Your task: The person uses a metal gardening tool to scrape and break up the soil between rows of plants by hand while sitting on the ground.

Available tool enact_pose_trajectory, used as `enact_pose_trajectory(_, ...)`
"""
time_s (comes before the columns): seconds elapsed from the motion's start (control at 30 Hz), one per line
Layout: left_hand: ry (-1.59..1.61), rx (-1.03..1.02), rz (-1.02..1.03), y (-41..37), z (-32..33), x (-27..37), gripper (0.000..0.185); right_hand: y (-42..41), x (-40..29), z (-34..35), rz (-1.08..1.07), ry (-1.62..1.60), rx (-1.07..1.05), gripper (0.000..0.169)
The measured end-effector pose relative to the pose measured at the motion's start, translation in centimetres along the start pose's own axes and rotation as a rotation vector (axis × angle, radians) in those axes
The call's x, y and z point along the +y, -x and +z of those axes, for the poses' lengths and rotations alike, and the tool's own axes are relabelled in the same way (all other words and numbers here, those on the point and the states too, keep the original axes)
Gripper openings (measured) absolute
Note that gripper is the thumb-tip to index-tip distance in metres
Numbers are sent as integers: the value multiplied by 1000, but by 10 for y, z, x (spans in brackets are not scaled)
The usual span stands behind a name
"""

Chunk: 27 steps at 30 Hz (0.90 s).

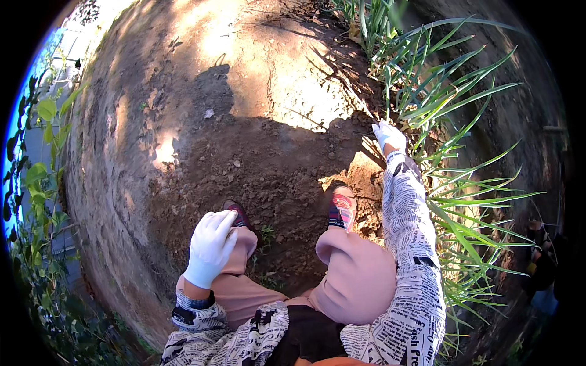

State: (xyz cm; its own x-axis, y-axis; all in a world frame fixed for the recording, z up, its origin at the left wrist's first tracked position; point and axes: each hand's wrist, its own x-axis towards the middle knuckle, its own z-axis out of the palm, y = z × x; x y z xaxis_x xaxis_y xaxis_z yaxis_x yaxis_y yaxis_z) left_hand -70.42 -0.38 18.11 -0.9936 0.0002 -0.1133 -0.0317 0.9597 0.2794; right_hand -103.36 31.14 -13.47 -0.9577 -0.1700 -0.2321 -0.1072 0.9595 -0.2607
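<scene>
My left hand (211, 244), in a white glove, is raised over my left knee with its fingers bent together; whether anything is between them cannot be told. My right hand (389, 137), gloved in white too, reaches forward to the base of a row of long-leaved green plants (439, 103) that look like onions. Its fingertips are at the soil beside the stems, and the frame does not settle whether they grip anything. Thin dry stalks (350, 87) lie on the ground just ahead of that hand.
Loose, crumbly soil (270, 164) spreads before my shoes (342, 206). The plant row runs along my right side. Leafy climbing vines (39, 183) stand at the far left. Small weeds (267, 235) grow between my feet. Dark, unclear items are at the right rim.
</scene>
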Motion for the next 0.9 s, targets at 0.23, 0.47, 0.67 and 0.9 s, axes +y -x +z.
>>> enact_pose_trajectory(0.23,7,-23,-13,7,0,0,35,27,24,-47,141,50,-195,47)
enact_pose_trajectory(0.47,9,-39,15,7,0,3,35,41,54,-34,129,-359,-129,53)
enact_pose_trajectory(0.67,-14,-40,-2,7,-2,1,35,64,50,-22,249,-683,-223,47)
enact_pose_trajectory(0.9,7,-52,21,7,3,4,34,76,31,-12,9,-161,5,44)
